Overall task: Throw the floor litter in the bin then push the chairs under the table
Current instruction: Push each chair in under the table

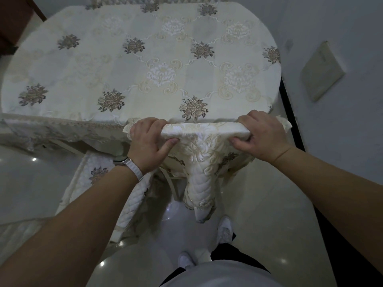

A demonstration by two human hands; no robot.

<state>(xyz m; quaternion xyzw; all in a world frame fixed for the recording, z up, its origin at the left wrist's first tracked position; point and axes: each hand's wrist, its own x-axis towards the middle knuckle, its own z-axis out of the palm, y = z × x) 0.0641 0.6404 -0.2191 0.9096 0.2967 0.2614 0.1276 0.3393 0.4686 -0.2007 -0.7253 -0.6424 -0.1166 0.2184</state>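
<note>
Left arm (83, 214) and right arm (331, 183) reach forward from the bottom of the view, above a glossy floor (259, 204). Beyond them a table (145, 59) under a flowered cloth fills the upper half. Straight ahead, between person and table, stands a chair (204, 133) in a quilted cream cover. Its top rail runs left to right, parallel with the table's near edge and right up against it or just short; which one cannot be told.

Left hand (148, 141) and right hand (263, 137) each grip one end of that rail, fingers curled over the top, thumbs pressed on the near face. Both hands are equally near. A push would likely go straight forward, away from the body.

At left a second chair (95, 175) juts out from the table, partly hidden by the left arm. A watch (128, 164) sits on the left wrist.

The cover and hands hide the gripped chair's seat and most of its legs, so how far under it sits cannot be told. No bin or litter shows.
</note>
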